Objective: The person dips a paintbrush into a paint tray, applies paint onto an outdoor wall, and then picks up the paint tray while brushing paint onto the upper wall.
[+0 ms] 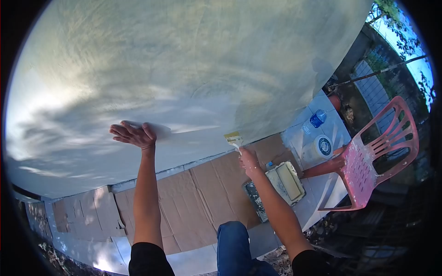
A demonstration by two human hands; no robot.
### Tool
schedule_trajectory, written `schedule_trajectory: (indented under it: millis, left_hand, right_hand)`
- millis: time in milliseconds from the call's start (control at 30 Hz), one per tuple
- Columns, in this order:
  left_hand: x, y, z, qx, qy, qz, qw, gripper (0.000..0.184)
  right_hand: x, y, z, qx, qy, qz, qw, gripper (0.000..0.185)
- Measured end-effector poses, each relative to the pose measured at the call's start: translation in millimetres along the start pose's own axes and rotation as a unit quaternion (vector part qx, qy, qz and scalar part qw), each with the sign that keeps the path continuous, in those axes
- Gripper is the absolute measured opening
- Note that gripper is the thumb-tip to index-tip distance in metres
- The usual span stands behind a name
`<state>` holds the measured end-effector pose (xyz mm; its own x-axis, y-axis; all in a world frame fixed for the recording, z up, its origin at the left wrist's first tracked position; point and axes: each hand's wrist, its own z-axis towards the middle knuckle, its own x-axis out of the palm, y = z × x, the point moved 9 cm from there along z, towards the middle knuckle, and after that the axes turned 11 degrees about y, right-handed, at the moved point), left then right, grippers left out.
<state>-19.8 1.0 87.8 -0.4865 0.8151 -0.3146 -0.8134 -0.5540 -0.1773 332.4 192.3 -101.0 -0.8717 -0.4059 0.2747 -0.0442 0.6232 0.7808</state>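
My left hand is raised against the pale wall, palm toward it and fingers spread, with nothing in it. Whether the palm presses on the wall I cannot tell. In my right hand is a paintbrush, gripped by its white handle. Its bristles point up and look coated in pale paint, close to the lower part of the wall. Below my right forearm lies a paint tray holding pale paint, its rim smeared. White splashes dot my right hand.
Cardboard sheets cover the floor along the wall's base. To the right stand a paint-splattered pink plastic chair, a white bucket with a round label, and a clear bottle with a blue part. My knee shows at the bottom.
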Motion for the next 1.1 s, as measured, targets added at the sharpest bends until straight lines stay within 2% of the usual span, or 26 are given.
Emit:
schedule_trajectory:
  millis: [67,100,233,300,467,567,633,767,867,967,1100]
  left_hand:
    - [7.5,3.6,1.2,-0.004,-0.004,-0.002,1.000,0.074]
    - [-5.5,20.0,27.7,0.035,-0.011,0.010,0.999,0.074]
    - [-5.5,14.5,19.8,0.031,-0.006,0.005,0.999,0.074]
    - [-4.6,10.4,12.8,0.023,-0.001,0.004,1.000,0.074]
    - [-2.7,7.5,8.7,0.014,-0.003,0.008,1.000,0.073]
    - [-3.2,2.1,7.0,0.017,-0.010,0.004,1.000,0.073]
    - [-2.7,0.9,2.8,0.014,-0.007,0.003,1.000,0.073]
    - [-1.6,-0.9,2.6,0.022,-0.009,-0.006,1.000,0.073]
    - [1.1,1.7,0.3,0.011,-0.005,-0.003,1.000,0.074]
    - [1.9,3.7,-1.0,0.006,-0.008,0.008,1.000,0.074]
    - [1.9,0.1,-0.4,0.013,-0.003,-0.001,1.000,0.074]
  right_hand:
    - [0.6,8.4,0.4,-0.002,-0.014,-0.010,1.000,0.028]
    - [43.3,20.0,-7.8,-0.025,0.021,0.032,0.999,0.028]
    - [100.2,185.2,-110.1,-0.179,0.076,0.060,0.979,0.026]
    - [114.5,235.7,-155.1,-0.253,0.107,0.053,0.960,0.028]
    - [112.8,273.1,-188.0,-0.416,0.125,0.019,0.901,0.034]
    - [100.9,211.4,-116.0,-0.318,0.092,-0.012,0.943,0.032]
    - [77.8,135.9,-52.5,-0.267,0.100,-0.015,0.958,0.028]
    - [15.8,-9.8,11.7,-0.071,0.000,-0.020,0.997,0.027]
    - [-3.4,-62.6,21.8,0.095,-0.031,-0.071,0.992,0.028]
    - [26.1,-2.7,10.0,0.008,0.008,0.015,1.000,0.028]
    - [76.5,139.2,-79.4,-0.165,0.061,0.088,0.981,0.028]
